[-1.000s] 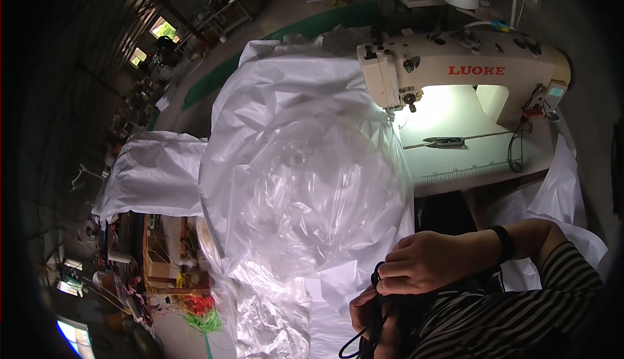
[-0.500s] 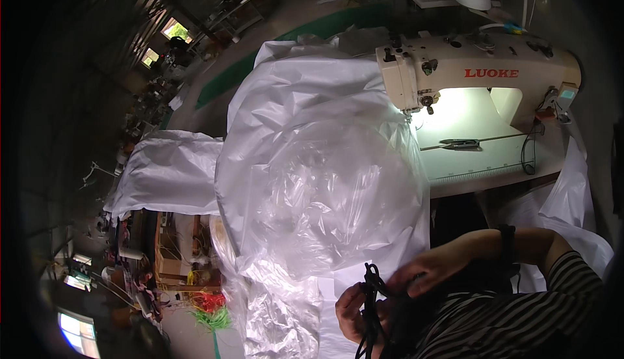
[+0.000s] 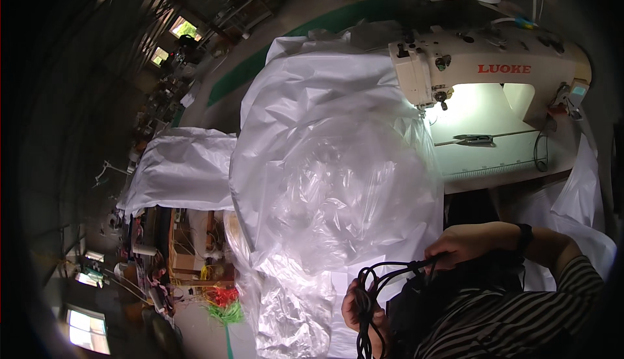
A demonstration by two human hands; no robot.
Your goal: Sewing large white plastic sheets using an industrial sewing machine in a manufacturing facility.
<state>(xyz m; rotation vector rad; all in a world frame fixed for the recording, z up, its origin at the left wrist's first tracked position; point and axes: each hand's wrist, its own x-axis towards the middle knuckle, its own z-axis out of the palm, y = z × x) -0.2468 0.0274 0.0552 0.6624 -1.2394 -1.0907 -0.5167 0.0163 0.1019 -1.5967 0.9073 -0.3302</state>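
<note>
- Two hands are seen low in the head view, both closed on a black cord (image 3: pixel 374 281) that is looped in a loose tangle between them.
- One end of the cord is pinched by the fingers of the right hand (image 3: pixel 463 248), just above the striped sleeve (image 3: pixel 520 320).
- The hanging loops are gripped by the curled fingers of the left hand (image 3: pixel 356 307).
- A large clear plastic bag (image 3: pixel 344 190) is spread just beyond the hands, over white sheeting (image 3: pixel 182 170).
- A cream sewing machine (image 3: pixel 494 66) is set behind the bag, its lit table (image 3: pixel 494 157) to the right.
</note>
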